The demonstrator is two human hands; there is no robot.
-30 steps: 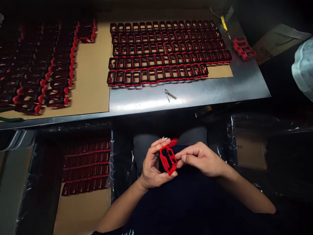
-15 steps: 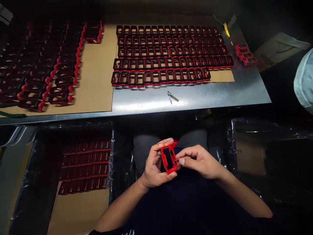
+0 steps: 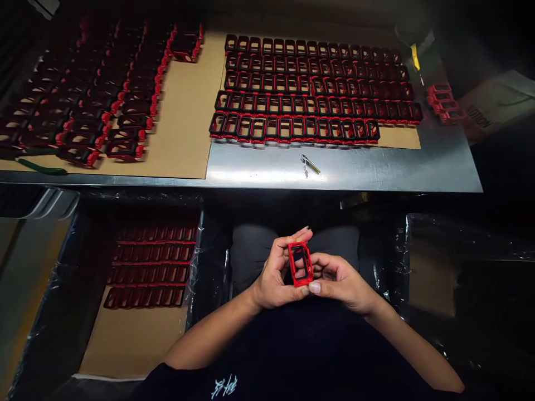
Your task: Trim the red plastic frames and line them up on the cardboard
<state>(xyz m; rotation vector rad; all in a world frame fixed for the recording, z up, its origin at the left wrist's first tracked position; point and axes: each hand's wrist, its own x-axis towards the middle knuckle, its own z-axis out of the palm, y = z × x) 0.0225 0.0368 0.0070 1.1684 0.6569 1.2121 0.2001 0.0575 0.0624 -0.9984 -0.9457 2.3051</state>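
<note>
Over my lap, both hands hold one small red rectangular frame (image 3: 300,264) with a dark opening. My left hand (image 3: 276,274) wraps its left edge, fingers curled behind and thumb under it. My right hand (image 3: 339,280) pinches the frame's right and lower edge with thumb and fingers closed. The frame stands nearly upright, facing me.
A metal table (image 3: 355,167) carries rows of red-and-black frames (image 3: 309,89) on cardboard, more frames (image 3: 92,94) at the left, a small metal tool (image 3: 309,164), and a short stack of frames (image 3: 445,103) at the right. A plastic-lined box (image 3: 146,267) at lower left holds further rows.
The frame has turned more upright and closer to square on to me. Both hands have drawn together around it. The view has shifted, so the table now sits further right.
</note>
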